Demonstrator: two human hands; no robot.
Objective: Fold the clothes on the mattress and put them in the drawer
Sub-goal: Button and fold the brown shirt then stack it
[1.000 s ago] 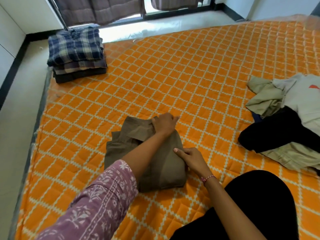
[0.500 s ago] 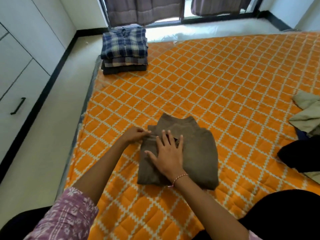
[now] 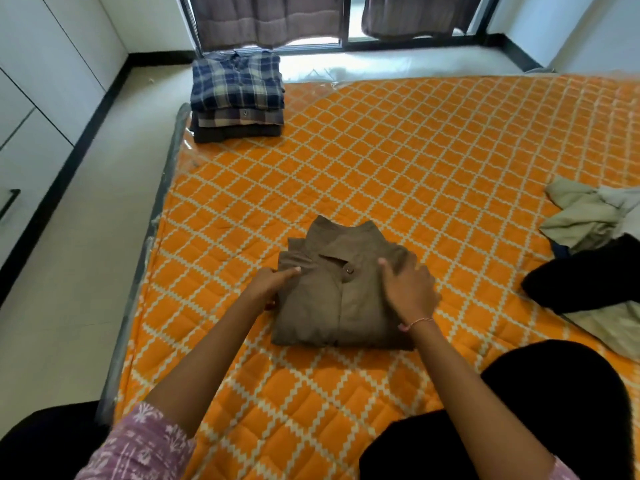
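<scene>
Folded brown shirt (image 3: 341, 292) between plaid stack (image 3: 237, 95) and unfolded heap (image 3: 595, 251)

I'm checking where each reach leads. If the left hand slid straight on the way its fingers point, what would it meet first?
The left hand points right and slightly away, fingers already resting on the folded brown shirt. Going on, it would likely cross the shirt's button placket and then meet the right hand on the shirt's far side.

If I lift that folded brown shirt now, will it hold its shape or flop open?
The folded brown shirt is soft cloth in loose layers, so it would probably sag at the edges unless supported from below. It looks light and unlikely to slide by itself on the quilted mattress. With the left hand and right hand at opposite sides, a two-sided lift should keep the folds.
</scene>
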